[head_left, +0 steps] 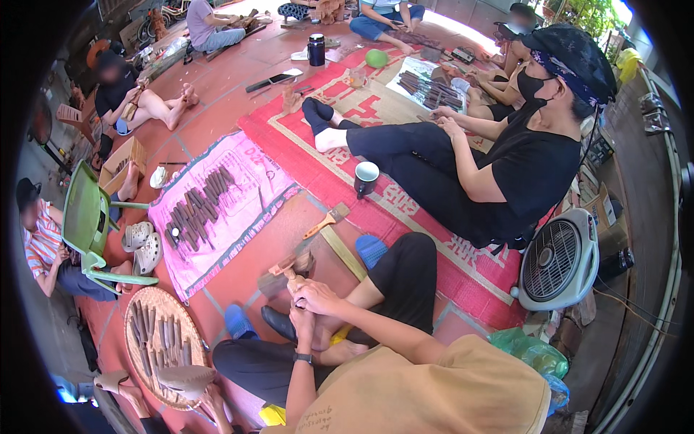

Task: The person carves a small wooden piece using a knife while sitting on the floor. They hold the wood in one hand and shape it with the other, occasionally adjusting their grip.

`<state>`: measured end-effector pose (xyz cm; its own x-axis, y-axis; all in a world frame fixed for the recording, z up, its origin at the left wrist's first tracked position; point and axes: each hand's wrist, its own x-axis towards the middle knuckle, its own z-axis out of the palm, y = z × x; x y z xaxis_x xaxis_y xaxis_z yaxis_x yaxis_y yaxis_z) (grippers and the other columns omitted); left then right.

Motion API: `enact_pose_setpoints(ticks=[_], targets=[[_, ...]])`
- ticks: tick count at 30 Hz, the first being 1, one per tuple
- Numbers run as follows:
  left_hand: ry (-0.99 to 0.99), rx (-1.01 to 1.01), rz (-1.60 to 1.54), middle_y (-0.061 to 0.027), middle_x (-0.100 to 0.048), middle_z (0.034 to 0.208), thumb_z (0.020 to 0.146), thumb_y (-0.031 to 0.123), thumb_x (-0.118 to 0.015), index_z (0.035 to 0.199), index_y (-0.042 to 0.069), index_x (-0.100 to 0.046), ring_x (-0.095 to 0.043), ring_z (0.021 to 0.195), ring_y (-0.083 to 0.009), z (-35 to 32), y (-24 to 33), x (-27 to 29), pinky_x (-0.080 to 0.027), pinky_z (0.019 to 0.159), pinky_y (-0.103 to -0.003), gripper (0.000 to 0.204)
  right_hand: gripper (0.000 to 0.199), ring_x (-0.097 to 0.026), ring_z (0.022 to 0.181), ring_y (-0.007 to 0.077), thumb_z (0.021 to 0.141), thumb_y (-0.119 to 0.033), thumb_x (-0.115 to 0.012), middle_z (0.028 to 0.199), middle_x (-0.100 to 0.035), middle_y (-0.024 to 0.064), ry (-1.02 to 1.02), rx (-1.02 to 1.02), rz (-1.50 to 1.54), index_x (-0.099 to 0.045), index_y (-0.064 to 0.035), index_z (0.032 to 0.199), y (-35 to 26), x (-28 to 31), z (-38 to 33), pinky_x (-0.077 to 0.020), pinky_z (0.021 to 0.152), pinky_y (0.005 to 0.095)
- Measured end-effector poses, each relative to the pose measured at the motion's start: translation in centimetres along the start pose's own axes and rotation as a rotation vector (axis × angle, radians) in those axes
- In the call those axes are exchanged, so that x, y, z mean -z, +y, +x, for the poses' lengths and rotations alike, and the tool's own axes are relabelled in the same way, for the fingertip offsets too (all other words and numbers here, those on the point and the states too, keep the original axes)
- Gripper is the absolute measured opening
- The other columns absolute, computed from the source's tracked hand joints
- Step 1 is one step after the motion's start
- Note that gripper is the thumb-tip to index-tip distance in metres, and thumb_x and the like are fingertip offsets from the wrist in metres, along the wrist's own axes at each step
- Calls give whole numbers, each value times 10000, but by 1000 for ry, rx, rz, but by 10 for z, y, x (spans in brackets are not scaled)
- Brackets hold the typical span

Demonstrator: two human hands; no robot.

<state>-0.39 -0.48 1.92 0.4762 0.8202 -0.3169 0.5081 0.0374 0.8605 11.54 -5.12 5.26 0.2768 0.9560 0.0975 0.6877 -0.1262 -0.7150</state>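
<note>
One pale wooden piece (290,275), far end beyond the right hand (316,297).

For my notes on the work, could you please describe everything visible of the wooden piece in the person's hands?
The pale-brown wooden piece has a wide upper end, seemingly a crosspiece, above a narrower rounded part. It slants forward and left, held between the left hand and right hand, which hide its lower end. Finer detail is unclear.

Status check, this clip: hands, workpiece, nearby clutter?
Left hand, right hand together at pale wooden piece. Exact grips unclear. Wooden block just beyond, paintbrush farther out.
</note>
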Motion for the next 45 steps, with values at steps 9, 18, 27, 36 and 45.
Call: enact_pose_setpoints(ticks=[9,18,27,36,45], targets=[[147,-43,-17,-301,-616,1253,820,287,-751,1461,84,-343,-603,1172,-440,0,-8,-8,-470,968,-478,787,102,-620,981,303,809,-168,-684,981,-683,86,99,2,-6,-735,-106,872,-1,-10,1,-530,834,434],[190,-119,-42,-295,-621,1244,812,307,-764,1512,77,-265,-614,1150,-453,3,-24,-11,-472,978,-480,890,95,-644,953,323,793,-180,-691,946,-670,110,-19,-121,-34,-674,-87,807,-8,-8,8,-533,804,463],[211,-150,-43,-294,-577,1304,798,294,-777,1526,73,-241,-602,1165,-427,5,-40,-13,-470,978,-454,931,214,-659,882,357,737,-141,-699,883,-649,185,153,58,-162,-613,-10,883,-11,-15,6,-533,717,468],[202,-188,-40,-285,-579,1286,792,310,-794,1530,69,-214,-600,1166,-412,3,-37,-10,-467,981,-449,968,160,-643,907,366,739,-122,-674,862,-635,175,215,-11,-159,-613,2,818,-10,-30,13,-521,734,492],[201,-81,-45,-281,-575,1299,811,298,-786,1528,67,-225,-593,1188,-397,6,-26,-15,-465,989,-444,940,146,-650,948,350,760,-137,-661,934,-655,171,33,-81,-149,-626,-11,827,16,-41,15,-535,746,479]])
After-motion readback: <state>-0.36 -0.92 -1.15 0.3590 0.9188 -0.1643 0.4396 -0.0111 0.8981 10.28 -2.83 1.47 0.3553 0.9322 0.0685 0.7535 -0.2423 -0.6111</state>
